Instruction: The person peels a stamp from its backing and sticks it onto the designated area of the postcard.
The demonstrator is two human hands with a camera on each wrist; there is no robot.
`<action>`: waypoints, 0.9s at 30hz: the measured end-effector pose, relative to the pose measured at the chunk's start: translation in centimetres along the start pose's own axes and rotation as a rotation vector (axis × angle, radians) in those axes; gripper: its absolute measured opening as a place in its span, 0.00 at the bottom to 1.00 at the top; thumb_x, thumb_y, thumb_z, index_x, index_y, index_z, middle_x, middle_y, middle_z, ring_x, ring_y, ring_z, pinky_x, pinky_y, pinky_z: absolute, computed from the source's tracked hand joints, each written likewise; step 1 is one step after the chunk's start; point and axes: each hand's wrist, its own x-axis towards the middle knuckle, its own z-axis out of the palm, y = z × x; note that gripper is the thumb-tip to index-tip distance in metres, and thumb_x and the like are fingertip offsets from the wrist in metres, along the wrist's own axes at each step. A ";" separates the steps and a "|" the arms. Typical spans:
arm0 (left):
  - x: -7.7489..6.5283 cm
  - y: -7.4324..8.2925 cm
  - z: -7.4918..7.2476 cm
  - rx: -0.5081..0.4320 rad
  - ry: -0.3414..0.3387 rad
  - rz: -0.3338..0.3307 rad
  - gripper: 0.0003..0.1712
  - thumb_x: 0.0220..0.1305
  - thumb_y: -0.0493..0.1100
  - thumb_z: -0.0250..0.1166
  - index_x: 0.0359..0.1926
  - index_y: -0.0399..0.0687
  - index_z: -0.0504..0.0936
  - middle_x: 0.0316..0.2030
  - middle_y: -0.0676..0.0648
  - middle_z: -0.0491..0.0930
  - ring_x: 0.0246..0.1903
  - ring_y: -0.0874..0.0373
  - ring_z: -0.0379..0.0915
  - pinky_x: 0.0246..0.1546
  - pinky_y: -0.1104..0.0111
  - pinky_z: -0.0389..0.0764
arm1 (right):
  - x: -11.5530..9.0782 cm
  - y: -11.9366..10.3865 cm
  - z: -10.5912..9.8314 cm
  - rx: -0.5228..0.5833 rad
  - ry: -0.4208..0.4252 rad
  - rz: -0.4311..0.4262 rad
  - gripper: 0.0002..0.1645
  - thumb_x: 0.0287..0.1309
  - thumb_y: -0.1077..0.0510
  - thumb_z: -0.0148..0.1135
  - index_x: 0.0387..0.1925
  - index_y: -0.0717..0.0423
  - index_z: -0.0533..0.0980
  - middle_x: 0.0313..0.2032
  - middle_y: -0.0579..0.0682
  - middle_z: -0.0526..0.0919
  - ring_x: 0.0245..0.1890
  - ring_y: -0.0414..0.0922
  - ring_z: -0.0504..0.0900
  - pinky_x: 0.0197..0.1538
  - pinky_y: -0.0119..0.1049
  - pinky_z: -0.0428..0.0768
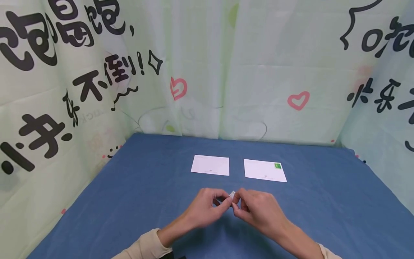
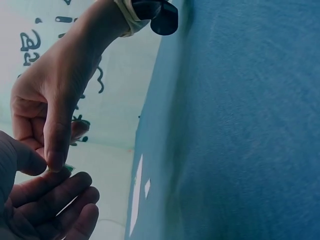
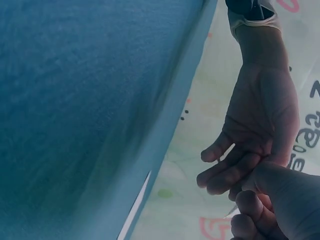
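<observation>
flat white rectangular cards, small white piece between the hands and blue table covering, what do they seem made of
Flat white rectangular cards: probably matte paper or card; thin, with crisp straight edges.

Small white piece: likely thin paper, finish unclear; only a pale corner shows.

Blue table covering: apparently matte woven fabric; the wrist views show a grainy texture.

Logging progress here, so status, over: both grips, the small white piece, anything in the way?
Left grip and right grip pinching. Small white piece at fingertips, mostly covered. No obstruction seen; unstamped card and stamped card lie beyond.
</observation>
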 end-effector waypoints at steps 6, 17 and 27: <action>-0.3 -0.3 0.3 0.002 0.003 -0.019 0.11 0.73 0.41 0.62 0.37 0.43 0.89 0.33 0.51 0.88 0.34 0.70 0.79 0.40 0.71 0.81 | -0.4 -0.1 0.3 0.025 -0.048 -0.003 0.17 0.44 0.64 0.77 0.32 0.45 0.78 0.19 0.30 0.70 0.20 0.23 0.62 0.23 0.19 0.63; -0.4 -0.6 0.3 0.000 -0.004 -0.049 0.10 0.72 0.39 0.61 0.36 0.43 0.88 0.32 0.52 0.87 0.33 0.70 0.79 0.42 0.70 0.82 | -0.6 -0.4 0.2 0.037 -0.058 -0.014 0.18 0.45 0.64 0.77 0.33 0.44 0.77 0.19 0.30 0.69 0.20 0.23 0.62 0.23 0.19 0.62; -0.4 -0.6 -0.1 -0.058 -0.026 -0.070 0.09 0.71 0.37 0.62 0.36 0.41 0.88 0.32 0.49 0.88 0.32 0.66 0.80 0.39 0.71 0.82 | -0.5 -0.6 -0.7 -0.001 -0.061 0.012 0.17 0.45 0.63 0.77 0.35 0.45 0.79 0.19 0.29 0.68 0.19 0.23 0.60 0.23 0.18 0.61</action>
